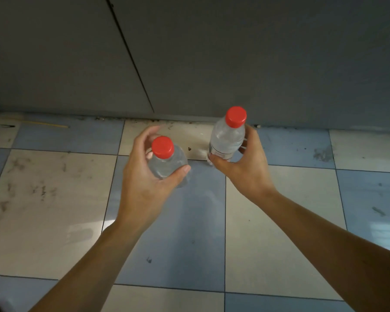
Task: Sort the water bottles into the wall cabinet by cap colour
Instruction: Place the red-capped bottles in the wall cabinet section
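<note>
The left hand point(144, 176) holds one bottle point(169, 164) with a red cap point(162, 147), fingers and thumb curled round its shoulder, and the right hand point(241, 163) grips a second bottle point(226, 138) at its lower body, its own red cap point(236, 116) pointing up and away; both are carried in the air above the tiled floor point(54, 188), near the grey cabinet doors point(54, 52). I judge the step to be the carrying of two same-colour bottles to their place. The doors look closed along their seam point(133, 61) and both hands are full, so the next move needs one hand freed; between the arms and the doors there is open room.
</note>
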